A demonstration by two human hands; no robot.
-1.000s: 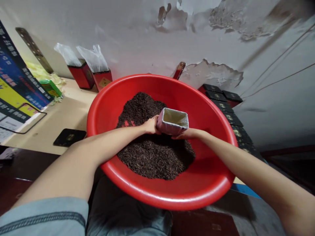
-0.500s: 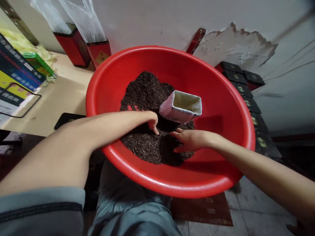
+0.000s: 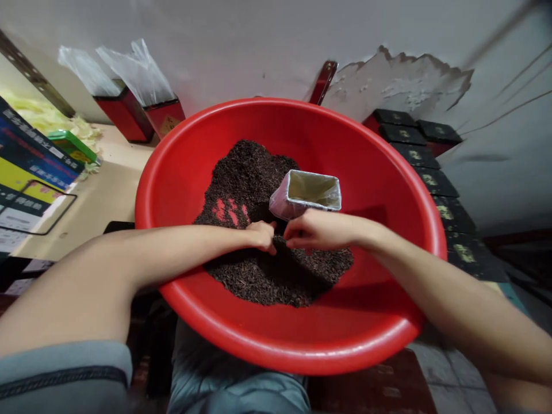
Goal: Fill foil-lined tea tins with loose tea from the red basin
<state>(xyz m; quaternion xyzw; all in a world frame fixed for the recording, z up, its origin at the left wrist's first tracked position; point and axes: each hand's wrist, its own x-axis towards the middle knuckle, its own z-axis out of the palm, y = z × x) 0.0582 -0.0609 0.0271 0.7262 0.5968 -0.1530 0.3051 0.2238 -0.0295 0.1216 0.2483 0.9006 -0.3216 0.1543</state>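
Dark dried tea leaves [image 3: 254,282] lie heaped in a large red plastic basin [image 3: 297,345]. My left hand [image 3: 261,234] is at the middle of the heap, fingers bent into the leaves and partly hidden. Facing it closely, my right hand [image 3: 317,229] has its fingers curled down, with a dark clump of leaves between the two hands. Just behind my right hand, an open rectangular container [image 3: 282,195] with a pale inside and a clear plastic lining leans tilted on the heap. The basin's red bottom shows through thin patches at the left.
Two red tins [image 3: 125,118] with clear plastic bags standing out of them are on the wooden table [image 3: 116,158] at left, near a printed carton [image 3: 32,178]. Several black-lidded tins [image 3: 435,181] line the right side. A red strip [image 3: 324,81] leans on the wall.
My left hand has turned and sunk toward the leaves. My right hand has moved up beside it, its spread fingers now curled in. The view has shifted slightly.
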